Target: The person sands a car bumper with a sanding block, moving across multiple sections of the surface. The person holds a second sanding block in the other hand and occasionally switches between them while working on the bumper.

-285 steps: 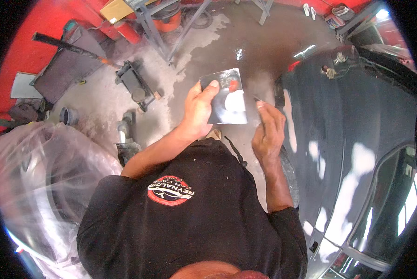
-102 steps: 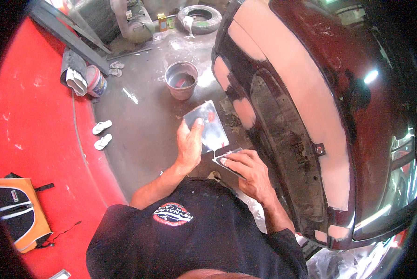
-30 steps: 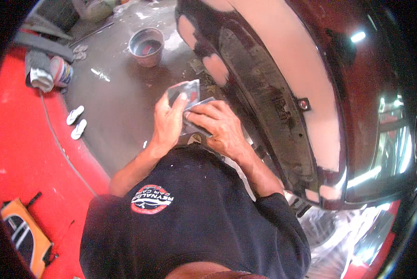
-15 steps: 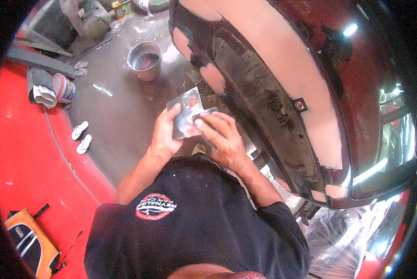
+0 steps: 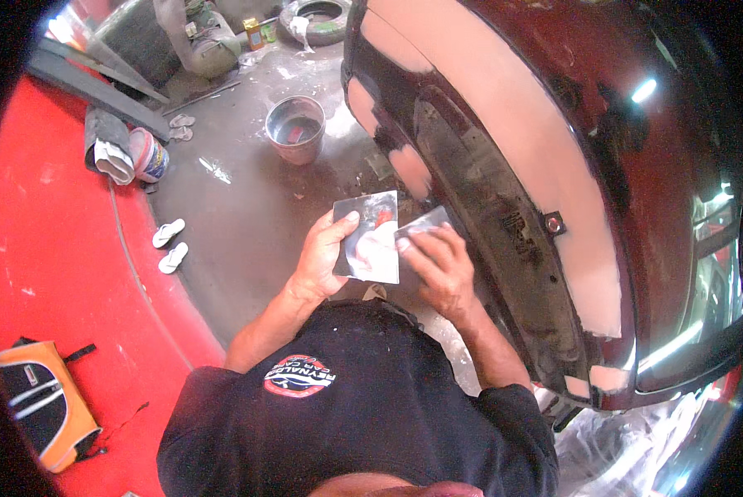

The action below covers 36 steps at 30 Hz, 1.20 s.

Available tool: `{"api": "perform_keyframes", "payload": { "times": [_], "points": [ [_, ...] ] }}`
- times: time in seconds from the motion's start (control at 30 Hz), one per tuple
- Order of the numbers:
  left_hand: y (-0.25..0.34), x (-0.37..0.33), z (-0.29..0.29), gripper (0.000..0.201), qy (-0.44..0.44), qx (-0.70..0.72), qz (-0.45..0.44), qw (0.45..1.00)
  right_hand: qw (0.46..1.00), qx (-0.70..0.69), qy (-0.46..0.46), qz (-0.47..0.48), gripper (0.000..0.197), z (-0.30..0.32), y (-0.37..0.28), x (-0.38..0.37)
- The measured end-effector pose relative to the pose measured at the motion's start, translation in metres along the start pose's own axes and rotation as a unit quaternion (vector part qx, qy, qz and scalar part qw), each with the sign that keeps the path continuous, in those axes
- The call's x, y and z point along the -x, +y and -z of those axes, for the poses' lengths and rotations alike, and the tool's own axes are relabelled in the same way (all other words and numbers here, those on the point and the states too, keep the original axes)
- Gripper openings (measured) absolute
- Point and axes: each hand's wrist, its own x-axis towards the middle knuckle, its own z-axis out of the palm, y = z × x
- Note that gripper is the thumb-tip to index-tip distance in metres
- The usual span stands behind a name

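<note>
My left hand (image 5: pixel 320 258) holds a shiny metal mixing plate (image 5: pixel 368 238) upright in front of my chest, thumb on its face. A pinkish smear of filler lies on the plate. My right hand (image 5: pixel 438 267) grips a thin metal spreader blade (image 5: pixel 422 222) and presses its edge against the plate's right side. Just to the right curves a dark red car body panel (image 5: pixel 636 166) with broad pale pink filler patches (image 5: pixel 512 149) along it.
A metal bucket (image 5: pixel 295 128) stands on the grey concrete floor ahead. A pair of white sandals (image 5: pixel 168 245) lies by the red floor edge at left. Paint cans and rags (image 5: pixel 131 153) sit farther left, a tyre (image 5: pixel 322 18) at the top, an orange bag (image 5: pixel 44 402) at lower left.
My view has swung slightly, so the bucket and car panel shifted in the picture. My right hand has slid from the plate's middle toward its right edge with the spreader.
</note>
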Motion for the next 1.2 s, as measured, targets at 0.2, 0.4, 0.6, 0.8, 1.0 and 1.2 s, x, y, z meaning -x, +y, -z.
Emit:
{"api": "perform_keyframes", "payload": {
  "times": [0.2, 0.4, 0.6, 0.8, 1.0, 1.2],
  "points": [
    [-0.013, 0.012, 0.004, 0.037, -0.105, -0.133, -0.069, 0.983, 0.991, -0.064, -0.046, -0.111, 0.059, -0.016, -0.011, -0.001],
    [-0.022, 0.002, 0.009, 0.029, 0.074, -0.276, -0.181, 0.941, 0.972, -0.116, -0.19, -0.068, 0.059, -0.015, -0.026, 0.001],
    [-0.021, -0.02, 0.019, 0.027, 0.12, -0.151, -0.256, 0.947, 0.974, -0.171, -0.141, -0.049, 0.067, 0.004, -0.012, -0.004],
    [-0.031, -0.026, 0.012, 0.031, 0.089, 0.018, -0.025, 0.996, 0.983, -0.143, -0.081, -0.085, 0.072, -0.029, -0.003, 0.02],
    [-0.021, -0.027, -0.003, 0.027, 0.051, -0.039, -0.138, 0.988, 0.981, -0.06, -0.094, -0.158, 0.066, -0.021, 0.025, 0.018],
    [-0.018, -0.01, -0.002, 0.029, 0.029, -0.176, -0.111, 0.978, 0.984, -0.072, -0.14, -0.081, 0.054, 0.004, -0.016, 0.011]
  ]
}}
